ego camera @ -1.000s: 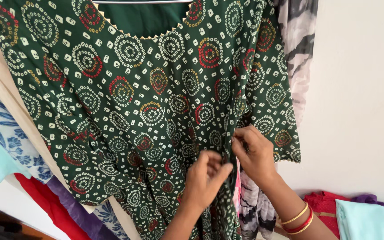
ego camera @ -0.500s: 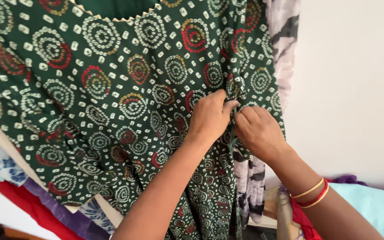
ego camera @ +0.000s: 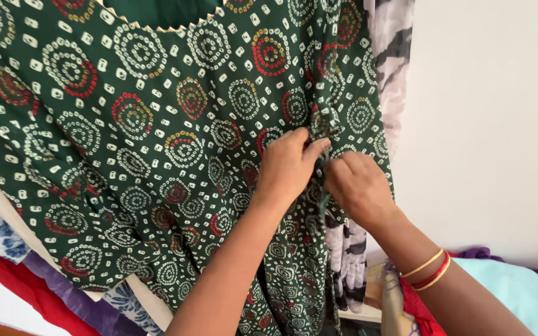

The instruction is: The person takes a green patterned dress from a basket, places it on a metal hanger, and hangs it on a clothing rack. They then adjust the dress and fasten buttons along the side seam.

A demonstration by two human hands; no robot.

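Your left hand [ego camera: 287, 165] and right hand [ego camera: 359, 186] both pinch the green dotted dress [ego camera: 157, 143] in the middle of the frame, fingers closed on its cloth.

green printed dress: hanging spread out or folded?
Hanging, mostly spread. The green dress drapes flat, neckline up; only the side edge is bunched, where the left hand and right hand pinch it.

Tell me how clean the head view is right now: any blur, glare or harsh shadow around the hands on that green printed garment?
Head view: even, soft daylight, no glare on the white wall. The green printed garment is sharp enough to read its dotted rings. Left hand and right hand show only slight softness, and pinch a fold where a small shadow hides the fingertips. The bangles are crisp.
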